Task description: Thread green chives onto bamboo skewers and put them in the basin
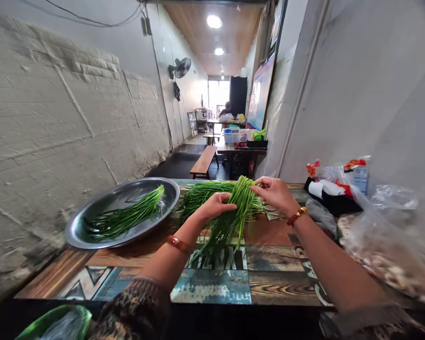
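Both hands, left (216, 205) and right (274, 191), grip chives (230, 222) mid-table (269, 264), seemingly clear of edges.

A tabletop (276, 271) patterned with wood-grain panels in brown, teal and grey, with a black-and-white geometric panel near its near left corner, fills the lower view, its left edge running beside a white brick wall. Toward the far left corner sits a round metal tray (88, 226) with a small bundle of green chives (127, 219) lying in it, and a larger pile of loose chives (201, 193) rests directly on the surface at the middle of the far edge. Along the right edge lie clear plastic bags (386, 245) with a pale filling, and toward the far right corner are snack packets (340, 172) and white cloth on a dark bundle (331, 193)
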A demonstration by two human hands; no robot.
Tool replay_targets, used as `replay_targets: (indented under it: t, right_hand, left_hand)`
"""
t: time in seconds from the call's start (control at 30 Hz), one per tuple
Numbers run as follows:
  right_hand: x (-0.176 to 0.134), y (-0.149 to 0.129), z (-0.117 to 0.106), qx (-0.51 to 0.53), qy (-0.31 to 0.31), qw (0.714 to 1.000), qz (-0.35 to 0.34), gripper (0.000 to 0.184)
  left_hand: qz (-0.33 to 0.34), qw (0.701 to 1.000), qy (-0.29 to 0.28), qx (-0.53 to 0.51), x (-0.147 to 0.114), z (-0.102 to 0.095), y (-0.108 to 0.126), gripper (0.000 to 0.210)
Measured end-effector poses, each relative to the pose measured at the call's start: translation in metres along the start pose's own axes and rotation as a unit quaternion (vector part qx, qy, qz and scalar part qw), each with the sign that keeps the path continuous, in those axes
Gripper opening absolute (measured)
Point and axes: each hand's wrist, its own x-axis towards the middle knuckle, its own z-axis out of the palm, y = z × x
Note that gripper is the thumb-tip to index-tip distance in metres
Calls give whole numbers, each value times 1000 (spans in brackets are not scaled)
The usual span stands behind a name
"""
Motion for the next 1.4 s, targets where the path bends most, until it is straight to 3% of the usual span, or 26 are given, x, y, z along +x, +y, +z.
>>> replay_targets:
  t: [0.13,0.3,0.43,0.5,0.63,0.73,0.83,0.97,1.07,1.13,1.27,1.4]
  right_hand:
    - [20,-39,-24,-78,50,995,-29,22]
    - [31,-57,-39,-75,93,993,-21,23]
    - [32,-54,-35,-157,43,986,-21,19]
    - [29,-53,-29,-158,23,987,-27,20]
    - [20,-57,-20,-131,22,991,-27,22]
    - [18,-63,-22,-95,23,995,-22,25]
    - [18,-62,-30,-62,21,998,-19,29]
    - [14,-52,-42,-109,50,993,-8,27]
    - [8,-46,-46,-115,60,991,24,29]
    - [5,-43,-46,-80,55,994,53,33]
    - [2,-32,-35,-11,62,994,90,37]
    - [-3,-19,-15,70,83,989,103,40]
  left_hand:
    - [3,999,43,18,-24,-24,-20,32]
    - [-10,994,92,55,-49,-46,-51,35]
    - [15,986,157,61,-59,-58,-44,73]
    - [51,984,161,62,-60,-59,-30,74]
    - [117,982,138,46,-52,-41,3,68]
    - [132,984,113,49,-41,-22,14,70]
    - [103,992,74,20,-34,-11,11,72]
    - [60,997,50,0,-35,-13,-7,44]
    - [51,994,90,48,-38,-20,-18,42]
    - [74,977,161,115,-38,-21,-21,41]
    - [188,899,316,239,-44,-4,-14,20]
    - [264,861,274,339,-54,31,-7,5]
